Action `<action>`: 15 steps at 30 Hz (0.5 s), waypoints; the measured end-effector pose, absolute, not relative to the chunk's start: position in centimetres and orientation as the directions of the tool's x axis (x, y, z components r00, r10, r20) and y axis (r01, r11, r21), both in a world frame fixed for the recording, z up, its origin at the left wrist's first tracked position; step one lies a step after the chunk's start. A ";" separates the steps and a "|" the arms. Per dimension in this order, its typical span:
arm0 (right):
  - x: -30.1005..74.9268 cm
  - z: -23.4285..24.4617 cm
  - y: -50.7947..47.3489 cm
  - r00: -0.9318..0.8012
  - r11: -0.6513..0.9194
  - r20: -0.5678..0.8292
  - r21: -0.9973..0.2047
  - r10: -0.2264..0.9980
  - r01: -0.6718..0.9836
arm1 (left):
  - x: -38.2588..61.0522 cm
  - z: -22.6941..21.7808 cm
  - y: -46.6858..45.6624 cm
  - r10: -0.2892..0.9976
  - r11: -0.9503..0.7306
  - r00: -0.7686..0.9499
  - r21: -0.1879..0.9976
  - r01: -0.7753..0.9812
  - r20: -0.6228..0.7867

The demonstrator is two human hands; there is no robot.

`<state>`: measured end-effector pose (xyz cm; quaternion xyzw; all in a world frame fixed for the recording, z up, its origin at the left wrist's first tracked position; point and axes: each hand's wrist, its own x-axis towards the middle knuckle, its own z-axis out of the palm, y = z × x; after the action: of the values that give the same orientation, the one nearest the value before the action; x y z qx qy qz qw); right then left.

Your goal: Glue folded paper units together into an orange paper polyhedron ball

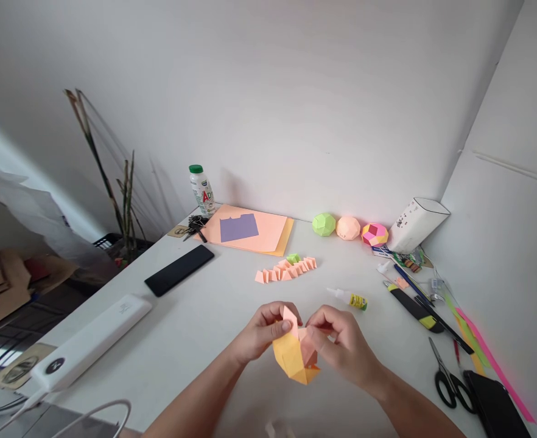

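Observation:
A partly built folded paper ball [291, 359], yellow-orange outside with pink pieces, is held above the table. My left hand [266, 331] pinches its upper left side, the thumb pressed on a pink flap. On the other side, my right hand [341, 340] is closed with thumb and fingertips at a pink edge; the fingers partly hide what they grip. Beyond my hands lie a row of small folded pink paper pieces [287, 271] and a light green piece [293, 259]. A small glue bottle [348, 298] rests on its side past my right hand.
Along the wall sit a green paper ball [324, 224], a pink one [347, 228] and a multicoloured one [375, 234]. Scissors [451, 383], a utility knife [414, 309] and a black phone [499, 404] lie right. A white power strip [92, 340] and black slab [179, 270] lie left.

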<state>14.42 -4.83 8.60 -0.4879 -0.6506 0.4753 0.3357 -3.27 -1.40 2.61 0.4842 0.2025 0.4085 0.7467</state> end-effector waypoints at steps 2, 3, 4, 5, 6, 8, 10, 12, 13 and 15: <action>14.3 8.5 -5.0 -0.278 0.110 0.016 -0.940 0.961 0.323 | -3.3 2.5 -1.4 0.810 0.182 0.577 0.892 -0.413 0.102; 14.2 8.4 -5.1 -0.268 0.130 0.039 -0.935 0.963 0.330 | -3.3 2.4 -1.4 0.812 0.175 0.575 0.895 -0.410 0.105; 14.1 8.4 -5.2 -0.260 0.149 0.061 -0.930 0.964 0.336 | -3.3 2.4 -1.4 0.812 0.170 0.574 0.898 -0.405 0.105; 14.0 8.3 -5.3 -0.254 0.166 0.079 -0.925 0.964 0.342 | -3.4 2.3 -1.4 0.813 0.166 0.573 0.901 -0.401 0.105; 13.9 8.3 -5.4 -0.250 0.178 0.092 -0.921 0.964 0.347 | -3.4 2.3 -1.3 0.811 0.163 0.575 0.902 -0.400 0.108; 13.8 8.4 -5.5 -0.246 0.190 0.105 -0.917 0.964 0.351 | -3.4 2.3 -1.3 0.804 0.156 0.581 0.899 -0.408 0.124; 13.7 8.4 -5.7 -0.244 0.188 0.102 -0.915 0.964 0.357 | -3.4 2.3 -1.3 0.798 0.146 0.584 0.892 -0.428 0.150; 13.7 8.3 -5.7 -0.242 0.191 0.104 -0.908 0.965 0.372 | -3.4 2.2 -1.3 0.797 0.138 0.582 0.889 -0.438 0.162; 13.7 8.2 -5.7 -0.242 0.193 0.104 -0.904 0.965 0.380 | -3.4 2.2 -1.3 0.801 0.134 0.577 0.890 -0.436 0.161; 13.7 8.0 -5.8 -0.242 0.192 0.101 -0.899 0.965 0.393 | -3.3 2.0 -1.3 0.814 0.126 0.562 0.901 -0.416 0.146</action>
<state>13.69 -5.78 7.99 -0.4981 -0.6818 0.3948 0.3622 -3.33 -1.33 1.98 0.5067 0.1965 0.4245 0.7242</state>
